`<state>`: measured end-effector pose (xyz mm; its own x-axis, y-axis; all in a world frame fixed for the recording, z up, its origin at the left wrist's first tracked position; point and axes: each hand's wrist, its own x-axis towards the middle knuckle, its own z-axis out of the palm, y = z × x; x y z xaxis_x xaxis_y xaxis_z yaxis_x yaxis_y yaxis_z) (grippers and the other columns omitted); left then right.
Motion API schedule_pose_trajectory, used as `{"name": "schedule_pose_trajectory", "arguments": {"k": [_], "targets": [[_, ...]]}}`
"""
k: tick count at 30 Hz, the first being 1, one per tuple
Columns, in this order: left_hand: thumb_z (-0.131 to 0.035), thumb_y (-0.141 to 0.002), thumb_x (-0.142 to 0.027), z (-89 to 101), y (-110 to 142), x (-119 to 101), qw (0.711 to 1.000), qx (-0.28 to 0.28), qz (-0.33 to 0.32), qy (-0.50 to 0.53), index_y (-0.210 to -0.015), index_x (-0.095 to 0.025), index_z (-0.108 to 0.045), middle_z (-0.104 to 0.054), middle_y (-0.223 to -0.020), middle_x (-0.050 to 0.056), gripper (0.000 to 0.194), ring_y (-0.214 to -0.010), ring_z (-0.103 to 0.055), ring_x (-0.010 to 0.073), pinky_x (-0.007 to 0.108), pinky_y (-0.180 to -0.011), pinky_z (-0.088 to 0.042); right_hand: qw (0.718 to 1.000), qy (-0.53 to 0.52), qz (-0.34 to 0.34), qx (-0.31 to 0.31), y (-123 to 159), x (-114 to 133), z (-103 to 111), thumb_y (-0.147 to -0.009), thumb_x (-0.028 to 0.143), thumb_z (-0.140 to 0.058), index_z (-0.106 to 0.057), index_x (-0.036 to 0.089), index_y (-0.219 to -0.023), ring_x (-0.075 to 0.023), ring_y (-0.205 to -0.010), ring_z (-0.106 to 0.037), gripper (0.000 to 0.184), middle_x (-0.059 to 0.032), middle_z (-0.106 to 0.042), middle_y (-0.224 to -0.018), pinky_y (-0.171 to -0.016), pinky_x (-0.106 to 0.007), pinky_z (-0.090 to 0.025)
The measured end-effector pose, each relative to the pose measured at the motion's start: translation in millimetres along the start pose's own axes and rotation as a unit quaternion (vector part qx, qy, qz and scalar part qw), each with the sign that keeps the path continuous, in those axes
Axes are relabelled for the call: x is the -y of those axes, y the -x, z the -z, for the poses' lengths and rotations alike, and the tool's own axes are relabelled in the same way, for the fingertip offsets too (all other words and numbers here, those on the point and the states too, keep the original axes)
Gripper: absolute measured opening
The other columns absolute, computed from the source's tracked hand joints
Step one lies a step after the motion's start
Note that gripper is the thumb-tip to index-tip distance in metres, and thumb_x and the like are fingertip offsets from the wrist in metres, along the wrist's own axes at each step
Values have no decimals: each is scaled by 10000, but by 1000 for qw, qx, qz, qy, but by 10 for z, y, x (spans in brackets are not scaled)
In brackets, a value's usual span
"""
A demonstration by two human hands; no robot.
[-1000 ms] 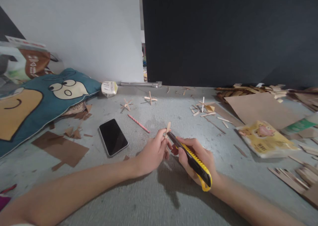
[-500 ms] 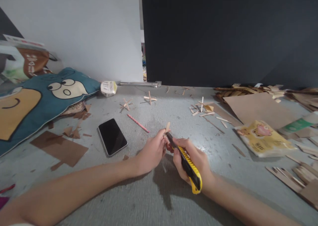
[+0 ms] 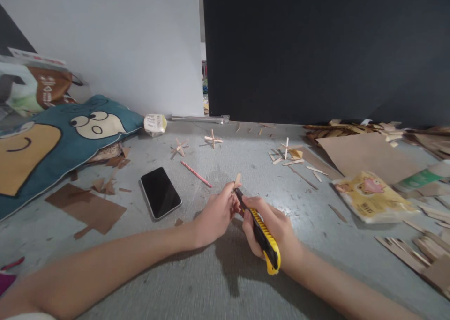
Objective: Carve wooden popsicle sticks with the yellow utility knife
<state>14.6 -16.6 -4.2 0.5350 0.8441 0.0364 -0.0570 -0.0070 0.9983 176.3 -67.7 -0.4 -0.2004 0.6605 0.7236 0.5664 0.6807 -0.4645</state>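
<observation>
Pinched in my left hand is a small wooden craft stick, its rounded end poking up past the thumb. My right hand is wrapped round a yellow and black utility knife. The knife's front end meets the stick by my left fingertips; the blade itself is too small to make out. To the left of my hands lie a pink pencil and a dark-screened phone. The lower part of the stick is hidden by my fingers.
Small crossed-stick pieces stand toward the back, with stick scraps to their right. A yellow tissue pack and cardboard lie at right. On the left are a blue cushion and brown card.
The back end of the utility knife has swung slightly left with my right hand. My left hand still holds the craft stick in nearly the same place. The view has shifted a little.
</observation>
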Motion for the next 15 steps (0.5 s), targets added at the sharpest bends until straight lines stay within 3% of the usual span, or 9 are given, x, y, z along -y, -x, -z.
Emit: {"name": "schedule_pose_trajectory", "arguments": {"k": [5,11,15], "targets": [[-646,-918,-223,6,-1,12,1000,2,4,25,-1313,-204,-542,-544,-814,-21,408,-747,-543,130,271,-704,-472,1000,-2,-4,15,-14,26,21,-962,129,-494,-548,252,-1081,-133,-537,-592,178,17,-590,-724,-526,-235,-498],[-600,-963,-250,23,-14,29,1000,11,-4,1,-1299,-196,-519,-526,-775,-36,350,-695,-518,125,265,-650,-444,999,-15,-12,33,-2,-27,6,-955,132,-513,-552,237,-1094,-130,-555,-601,179,17,-611,-744,-542,-228,-493],[-669,-903,-220,22,-7,47,999,18,2,38,-1302,-209,-505,-527,-819,-31,431,-751,-535,130,283,-723,-472,999,-14,0,37,-11,-25,7,-944,111,-508,-535,235,-1097,-116,-550,-567,199,27,-581,-743,-535,-219,-477]]}}
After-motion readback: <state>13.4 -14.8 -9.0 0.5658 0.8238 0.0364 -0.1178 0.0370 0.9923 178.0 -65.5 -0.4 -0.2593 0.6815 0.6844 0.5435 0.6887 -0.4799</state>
